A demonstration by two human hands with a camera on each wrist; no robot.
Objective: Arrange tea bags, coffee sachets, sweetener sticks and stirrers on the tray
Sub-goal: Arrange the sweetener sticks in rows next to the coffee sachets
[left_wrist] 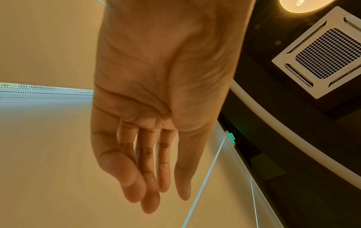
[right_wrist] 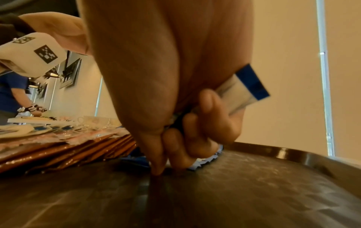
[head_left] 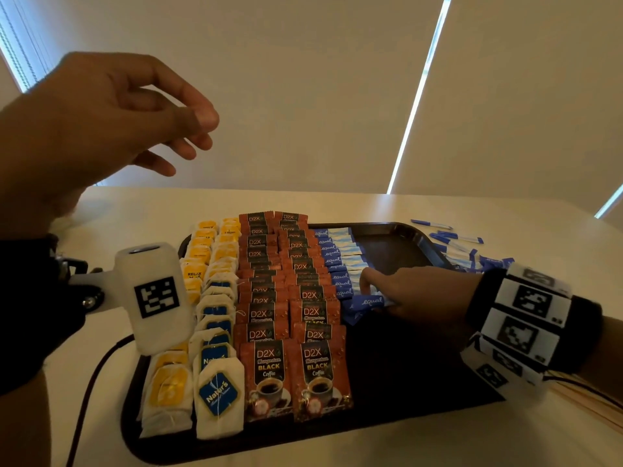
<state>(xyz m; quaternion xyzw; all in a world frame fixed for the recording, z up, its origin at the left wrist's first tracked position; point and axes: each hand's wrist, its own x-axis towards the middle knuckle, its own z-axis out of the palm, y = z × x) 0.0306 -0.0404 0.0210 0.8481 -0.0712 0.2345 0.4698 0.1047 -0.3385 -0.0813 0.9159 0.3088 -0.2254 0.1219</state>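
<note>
Pinching a sweetener stick (head_left: 365, 303) flat between my right hand (head_left: 414, 291) fingers, long axis crosswise on the tray (head_left: 397, 365); tea bags (head_left: 219, 396), coffee sachets (head_left: 293, 375) in rows leftward. Left hand (head_left: 111, 119) raised, fingers loose, holding nothing.

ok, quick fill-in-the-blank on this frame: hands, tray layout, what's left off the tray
1. The right hand holds sweetener sticks coloured white and ____.
2. The left hand holds ____.
3. On the tray, the coffee sachets sit between the tea bags and the ____ sticks.
4. Loose sticks lie on the ____ beyond the tray.

Missing: blue; nothing; sweetener; table
</note>
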